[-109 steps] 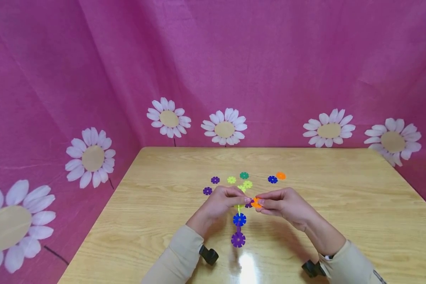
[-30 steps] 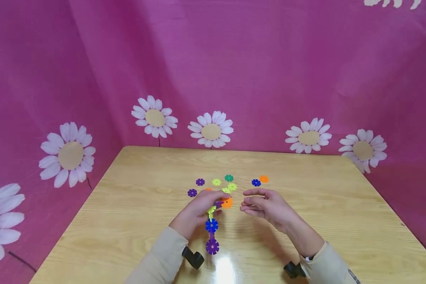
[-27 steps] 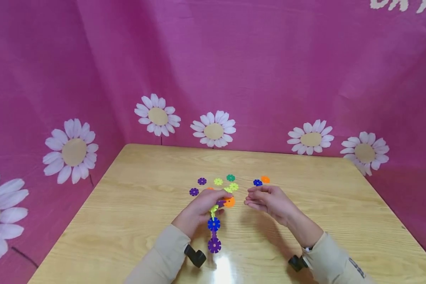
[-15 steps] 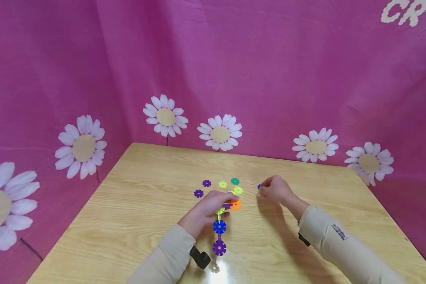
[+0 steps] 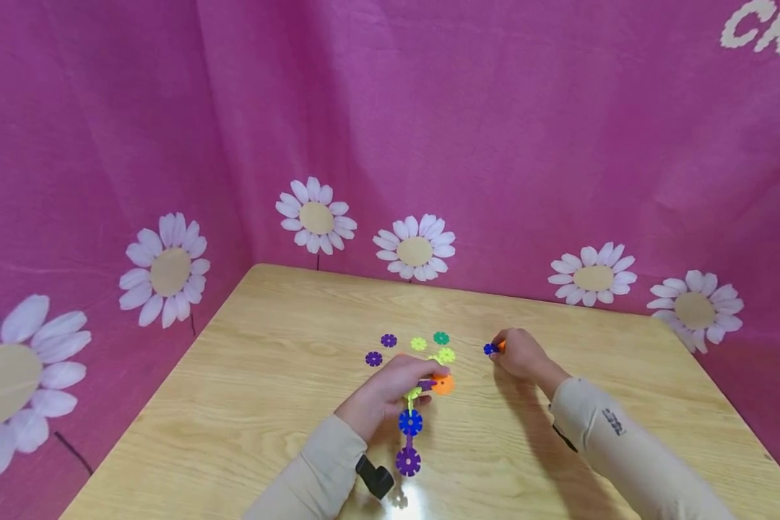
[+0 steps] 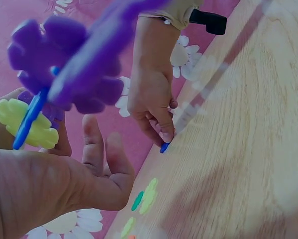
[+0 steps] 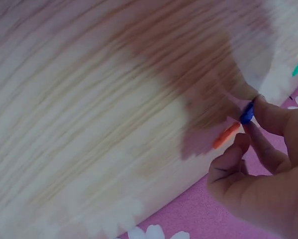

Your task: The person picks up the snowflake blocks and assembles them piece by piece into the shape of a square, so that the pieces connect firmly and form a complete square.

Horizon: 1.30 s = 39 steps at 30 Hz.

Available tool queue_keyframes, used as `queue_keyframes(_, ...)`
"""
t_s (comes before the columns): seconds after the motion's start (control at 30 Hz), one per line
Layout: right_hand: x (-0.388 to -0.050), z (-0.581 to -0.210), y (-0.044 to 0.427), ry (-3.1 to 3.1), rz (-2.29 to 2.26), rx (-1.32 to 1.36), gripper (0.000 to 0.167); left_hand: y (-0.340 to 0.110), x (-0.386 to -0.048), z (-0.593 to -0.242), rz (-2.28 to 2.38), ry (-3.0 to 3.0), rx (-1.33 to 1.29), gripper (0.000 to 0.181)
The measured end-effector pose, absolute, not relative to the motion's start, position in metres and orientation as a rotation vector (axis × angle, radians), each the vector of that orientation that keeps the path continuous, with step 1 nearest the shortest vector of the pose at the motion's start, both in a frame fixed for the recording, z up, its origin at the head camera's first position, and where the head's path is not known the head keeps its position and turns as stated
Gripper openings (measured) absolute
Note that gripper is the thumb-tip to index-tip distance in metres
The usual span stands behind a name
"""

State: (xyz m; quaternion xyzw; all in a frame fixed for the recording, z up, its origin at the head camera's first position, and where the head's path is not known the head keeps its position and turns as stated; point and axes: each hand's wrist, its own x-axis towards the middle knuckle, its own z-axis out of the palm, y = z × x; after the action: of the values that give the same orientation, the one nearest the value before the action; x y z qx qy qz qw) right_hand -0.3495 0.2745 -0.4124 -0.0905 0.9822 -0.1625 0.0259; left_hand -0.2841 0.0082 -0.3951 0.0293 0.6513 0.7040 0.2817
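Note:
My left hand (image 5: 386,390) holds a chain of joined notched plastic discs above the table. An orange disc (image 5: 443,383) sits at the chain's right end, near the thumb. Below the hand hang a blue disc (image 5: 410,422) and a purple disc (image 5: 408,461). Up close in the left wrist view are the chain's purple discs (image 6: 34,52) and a yellow-green disc (image 6: 9,117). Over at the right, my right hand (image 5: 525,355) pinches a loose blue disc (image 7: 247,113) between thumb and finger, at the tabletop. Beside those fingers lies a loose orange disc (image 7: 226,135).
Loose discs lie on the wooden table (image 5: 286,318) beyond my left hand: two purple (image 5: 388,340), a green one (image 5: 441,337) and several yellow-green (image 5: 419,344). Another orange disc is mostly hidden behind that hand. A pink curtain (image 5: 494,144) with daisies stands behind.
My right hand, earlier at the chain's orange disc, has let go, moved right and away, and now pinches the loose blue disc. My left hand keeps holding the chain.

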Motion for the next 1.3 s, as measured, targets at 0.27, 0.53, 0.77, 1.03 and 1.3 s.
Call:
queue_keyframes(0.27,-0.349,-0.416,0.275,3.063,-0.534,-0.181,0.032,0.006,-0.284,-0.397,1.864,1.749,0.073,0.025)
queue_keyframes(0.53,-0.346,-0.421,0.273,3.196,-0.511,-0.225,0.027,0.008,-0.285,-0.398,1.859,1.736,0.072,0.025)
queue_keyframes(0.77,-0.332,-0.414,0.268,3.188,-0.697,-0.253,0.017,0.007,-0.285,-0.399,1.866,1.746,0.047,0.025)
queue_keyframes(1.03,-0.299,-0.403,0.261,2.992,-1.144,-0.185,0.022,0.006,-0.288,-0.402,1.849,1.752,0.029,0.025)
queue_keyframes(1.3,-0.274,-0.401,0.250,2.854,-1.394,-0.164,0.023,0.007,-0.288,-0.404,1.878,1.736,0.017,0.026)
